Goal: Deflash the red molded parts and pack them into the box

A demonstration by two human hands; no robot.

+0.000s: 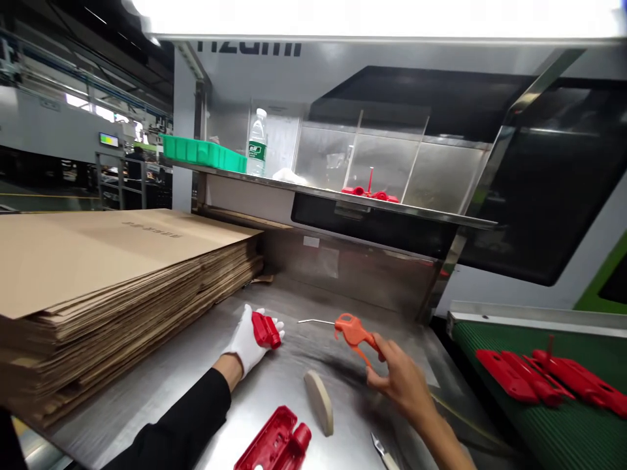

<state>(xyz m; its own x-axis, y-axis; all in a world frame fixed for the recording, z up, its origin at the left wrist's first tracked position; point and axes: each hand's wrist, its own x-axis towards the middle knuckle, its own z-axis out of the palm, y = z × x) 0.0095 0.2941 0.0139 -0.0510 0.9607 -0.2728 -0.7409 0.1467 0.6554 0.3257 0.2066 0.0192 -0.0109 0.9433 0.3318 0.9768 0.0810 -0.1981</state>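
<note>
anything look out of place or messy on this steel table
Mildly odd: a small bare blade lies loose at the steel table's near edge, close to the bare right hand holding the orange air blow gun. Nothing looks spilled or broken.

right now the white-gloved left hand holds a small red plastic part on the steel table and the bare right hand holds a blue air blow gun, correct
Not quite: the air blow gun in the bare right hand is orange, not blue, as the head view shows. The rest stands: the white-gloved left hand holds a small red plastic part on the steel table.
</note>
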